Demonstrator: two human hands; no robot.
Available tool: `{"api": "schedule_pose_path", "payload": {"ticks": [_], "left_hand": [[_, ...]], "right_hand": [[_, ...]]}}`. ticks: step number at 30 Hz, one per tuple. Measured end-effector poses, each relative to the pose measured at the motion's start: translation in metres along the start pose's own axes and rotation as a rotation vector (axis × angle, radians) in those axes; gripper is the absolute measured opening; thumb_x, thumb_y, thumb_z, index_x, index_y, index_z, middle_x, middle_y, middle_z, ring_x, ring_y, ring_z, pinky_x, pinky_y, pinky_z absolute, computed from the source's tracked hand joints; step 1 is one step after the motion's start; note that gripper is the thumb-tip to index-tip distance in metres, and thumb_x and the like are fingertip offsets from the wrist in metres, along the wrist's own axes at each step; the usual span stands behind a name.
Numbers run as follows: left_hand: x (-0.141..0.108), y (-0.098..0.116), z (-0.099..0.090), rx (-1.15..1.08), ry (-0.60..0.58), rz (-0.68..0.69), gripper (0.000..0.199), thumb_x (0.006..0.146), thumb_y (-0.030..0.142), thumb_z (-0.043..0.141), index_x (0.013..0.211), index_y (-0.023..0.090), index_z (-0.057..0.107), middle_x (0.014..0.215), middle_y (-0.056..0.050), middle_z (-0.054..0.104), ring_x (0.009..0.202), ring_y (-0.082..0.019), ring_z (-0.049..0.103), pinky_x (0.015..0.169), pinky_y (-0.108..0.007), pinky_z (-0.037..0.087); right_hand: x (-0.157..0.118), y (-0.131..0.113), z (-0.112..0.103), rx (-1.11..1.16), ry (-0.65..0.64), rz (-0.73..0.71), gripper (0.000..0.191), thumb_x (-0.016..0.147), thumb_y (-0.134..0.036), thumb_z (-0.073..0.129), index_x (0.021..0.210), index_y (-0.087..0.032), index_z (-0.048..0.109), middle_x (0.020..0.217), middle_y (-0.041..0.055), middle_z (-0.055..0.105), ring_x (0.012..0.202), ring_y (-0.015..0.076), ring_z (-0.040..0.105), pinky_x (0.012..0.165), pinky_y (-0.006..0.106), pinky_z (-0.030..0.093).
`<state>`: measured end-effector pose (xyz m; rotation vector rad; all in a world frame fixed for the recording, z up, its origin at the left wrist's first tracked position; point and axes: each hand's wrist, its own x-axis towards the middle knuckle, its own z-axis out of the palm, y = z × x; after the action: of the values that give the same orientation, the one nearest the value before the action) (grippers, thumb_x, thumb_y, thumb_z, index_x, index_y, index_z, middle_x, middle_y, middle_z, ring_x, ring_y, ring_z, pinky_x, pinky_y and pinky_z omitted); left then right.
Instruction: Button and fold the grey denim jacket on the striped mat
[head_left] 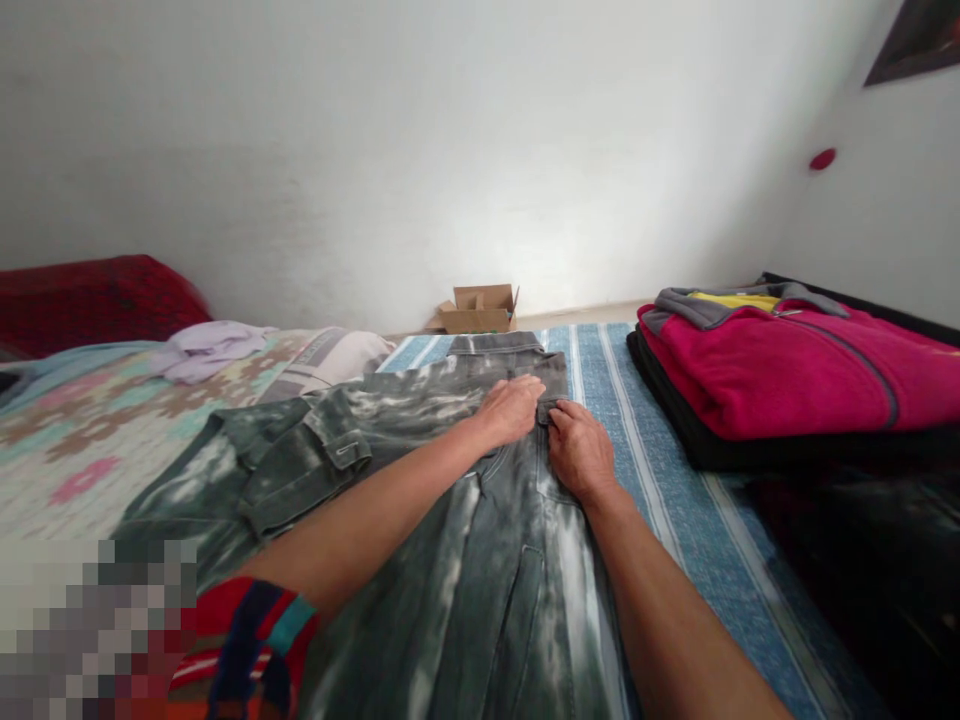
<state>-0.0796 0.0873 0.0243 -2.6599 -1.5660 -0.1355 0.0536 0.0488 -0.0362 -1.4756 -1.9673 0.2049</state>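
A grey-green mottled jacket [420, 540] lies spread over the bed, its collar toward the wall and a cuffed sleeve folded out to the left. My left hand [511, 410] rests on the upper front of the jacket, its fingers curled at the cloth near the right edge. Just right of it, my right hand [581, 447] pinches the jacket beside a chest pocket flap. The two hands are close together but apart. The fingertips of my left hand are partly hidden.
A folded pink fleece [765, 370] lies on black clothing at the right, over a blue striped sheet [637, 440]. An open cardboard box [478, 312] stands by the wall. At the left are a lilac cloth [210, 350], a floral blanket [82, 430] and a red item [97, 300].
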Motion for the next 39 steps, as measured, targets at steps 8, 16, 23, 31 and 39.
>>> {"api": "schedule_pose_path", "payload": {"ticks": [8,16,23,31,39], "left_hand": [[-0.144,0.078,-0.026,-0.211,-0.249,-0.054,0.058,0.09,0.048,0.039,0.138,0.014,0.037,0.15,-0.014,0.03,0.14,-0.026,0.02,0.113,-0.043,0.02],[-0.194,0.095,-0.012,-0.324,-0.334,0.019,0.074,0.089,0.061,0.032,0.148,0.018,0.016,0.155,-0.012,0.009,0.143,-0.023,0.002,0.115,-0.045,0.009],[-0.208,0.113,-0.024,-0.35,-0.295,0.01,0.067,0.089,0.056,0.038,0.143,0.017,0.029,0.154,-0.014,0.015,0.143,-0.025,0.007,0.114,-0.047,0.011],[-0.254,0.153,-0.025,-0.432,-0.31,0.056,0.071,0.088,0.059,0.038,0.145,0.018,0.026,0.154,-0.013,0.015,0.143,-0.024,0.006,0.115,-0.047,0.012],[-0.266,0.165,-0.019,-0.395,-0.242,0.117,0.065,0.091,0.058,0.033,0.145,0.021,0.029,0.152,-0.01,0.024,0.142,-0.025,0.013,0.114,-0.049,0.013]], "right_hand": [[-0.003,0.008,0.0,-0.036,-0.017,0.018,0.03,0.087,-0.021,0.043,0.104,-0.017,0.067,0.124,0.0084,0.057,0.112,0.024,0.052,0.093,0.034,0.04],[-0.003,0.011,-0.003,-0.095,-0.063,0.001,0.032,0.089,-0.022,0.041,0.111,-0.017,0.064,0.129,0.0085,0.054,0.117,0.0231,0.05,0.096,0.033,0.039],[-0.007,-0.005,-0.026,-0.204,-0.172,-0.074,0.029,0.091,-0.02,0.039,0.111,-0.015,0.061,0.123,0.0118,0.056,0.113,0.023,0.05,0.093,0.034,0.039],[-0.065,-0.036,-0.045,-0.27,-0.339,-0.24,0.037,0.094,-0.034,0.043,0.125,-0.017,0.051,0.138,0.013,0.044,0.126,0.0218,0.042,0.101,0.035,0.034],[-0.091,-0.02,-0.043,-0.261,-0.336,-0.186,0.05,0.097,-0.042,0.034,0.137,-0.012,0.042,0.146,0.0172,0.034,0.138,0.026,0.025,0.107,0.044,0.026]]}}
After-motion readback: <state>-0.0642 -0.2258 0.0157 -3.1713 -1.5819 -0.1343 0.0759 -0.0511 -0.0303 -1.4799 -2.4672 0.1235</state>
